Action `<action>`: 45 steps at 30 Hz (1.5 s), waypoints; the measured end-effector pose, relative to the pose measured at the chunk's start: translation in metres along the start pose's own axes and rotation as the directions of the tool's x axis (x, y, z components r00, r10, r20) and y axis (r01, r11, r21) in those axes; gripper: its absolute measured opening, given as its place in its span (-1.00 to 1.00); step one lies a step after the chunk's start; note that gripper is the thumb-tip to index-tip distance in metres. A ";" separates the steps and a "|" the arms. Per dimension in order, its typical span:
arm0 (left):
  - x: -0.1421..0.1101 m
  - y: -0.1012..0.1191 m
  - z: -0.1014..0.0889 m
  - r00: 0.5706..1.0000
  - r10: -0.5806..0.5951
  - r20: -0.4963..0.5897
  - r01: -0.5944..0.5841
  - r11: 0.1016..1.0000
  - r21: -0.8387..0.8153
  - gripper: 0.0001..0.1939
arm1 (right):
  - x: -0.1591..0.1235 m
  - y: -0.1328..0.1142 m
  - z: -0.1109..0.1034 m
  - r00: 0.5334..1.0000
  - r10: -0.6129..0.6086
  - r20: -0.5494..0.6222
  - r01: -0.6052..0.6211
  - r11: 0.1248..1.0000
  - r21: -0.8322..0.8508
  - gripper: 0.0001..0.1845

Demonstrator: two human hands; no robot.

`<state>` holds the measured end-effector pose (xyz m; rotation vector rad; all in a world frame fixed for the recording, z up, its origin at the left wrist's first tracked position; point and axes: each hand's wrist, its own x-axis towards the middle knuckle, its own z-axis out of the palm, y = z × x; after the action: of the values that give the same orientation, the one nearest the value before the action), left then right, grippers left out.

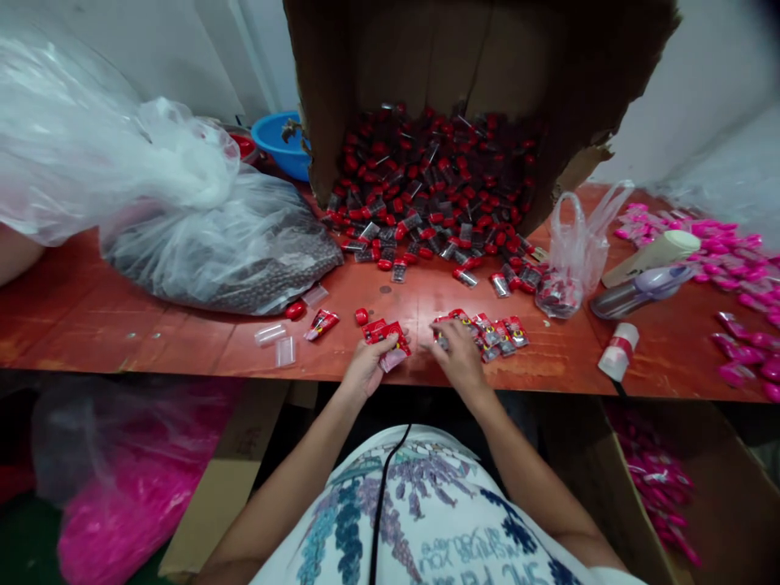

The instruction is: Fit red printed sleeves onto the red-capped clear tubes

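My left hand point(366, 366) is closed around a small stack of red packets point(387, 335) at the near edge of the red table point(122, 333). My right hand point(458, 356) rests fingers-down on a row of red packets point(496, 333) laid side by side; its fingers are curled over the nearest ones. A pile of small red-capped items in clear sleeves point(435, 187) spills from a tipped cardboard box point(463, 57) behind. A loose red packet point(321, 323), red caps point(361, 315) and empty clear sleeves point(277, 341) lie to the left.
A big clear plastic bag point(201, 236) of dark items fills the left. A blue bowl point(283, 142) sits behind it. A small plastic bag point(569, 260), a handheld tool point(646, 280) and pink items point(725, 252) lie right. Boxes of pink items stand below the table.
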<state>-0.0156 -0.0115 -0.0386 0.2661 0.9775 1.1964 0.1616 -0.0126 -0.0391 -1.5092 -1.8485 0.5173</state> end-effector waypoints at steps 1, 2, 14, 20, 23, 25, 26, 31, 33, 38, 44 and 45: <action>0.001 -0.002 0.002 1.000 0.025 -0.014 -0.025 1.000 -0.018 -0.82 | 0.001 -0.007 0.008 0.999 -0.006 0.052 0.002 0.997 0.077 -0.73; 0.001 -0.003 0.003 0.998 0.052 -0.029 -0.053 0.998 -0.036 -0.83 | 0.003 -0.012 0.016 0.996 -0.005 0.090 -0.009 0.988 0.157 -0.74; 0.012 0.018 -0.014 0.984 0.087 -0.158 -0.111 0.982 -0.154 -0.83 | 0.089 -0.018 0.049 0.917 -0.152 0.369 0.053 0.963 0.265 -0.70; 0.013 0.033 -0.013 0.975 0.070 -0.209 -0.111 0.976 -0.190 -0.86 | 0.152 -0.003 0.075 0.981 0.095 0.166 -0.058 0.975 -0.215 -0.47; 0.014 0.032 -0.016 0.970 0.050 -0.240 -0.098 0.976 -0.193 -0.86 | 0.156 -0.002 0.086 0.976 0.115 0.187 -0.021 0.898 -0.439 -0.47; 0.015 0.032 -0.017 0.969 0.021 -0.246 -0.069 0.979 -0.190 -0.88 | 0.148 -0.003 0.088 0.969 0.085 0.231 0.040 0.872 -0.488 -0.51; 0.015 0.031 -0.016 0.971 0.004 -0.241 -0.051 0.981 -0.188 -0.88 | 0.142 -0.004 0.088 0.964 0.075 0.255 0.064 0.866 -0.495 -0.51; 0.012 0.029 -0.007 0.985 -0.032 -0.171 -0.004 0.979 -0.204 -0.83 | 0.103 -0.007 0.075 0.947 0.021 0.319 0.136 0.876 -0.463 -0.50; 0.012 0.026 -0.001 0.988 -0.031 -0.152 -0.002 0.977 -0.212 -0.82 | 0.088 -0.009 0.071 0.952 -0.003 0.306 0.148 0.879 -0.452 -0.56; 0.017 0.016 0.006 0.996 -0.039 -0.076 0.019 0.970 -0.244 -0.84 | 0.062 -0.008 0.064 0.957 -0.064 0.283 0.154 0.939 -0.309 -0.66; 0.019 0.014 0.004 0.998 -0.027 -0.055 0.009 0.955 -0.298 -0.85 | 0.027 -0.012 0.047 0.994 -0.032 0.105 0.019 0.992 0.123 -0.65; 0.019 0.014 0.005 0.997 -0.030 -0.077 0.006 0.956 -0.293 -0.87 | 0.019 -0.016 0.042 0.998 -0.013 0.056 0.000 0.975 0.224 -0.65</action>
<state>-0.0209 0.0117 -0.0362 -0.0268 0.8559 1.3254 0.1190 0.0069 -0.0520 -1.3500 -1.7713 0.7465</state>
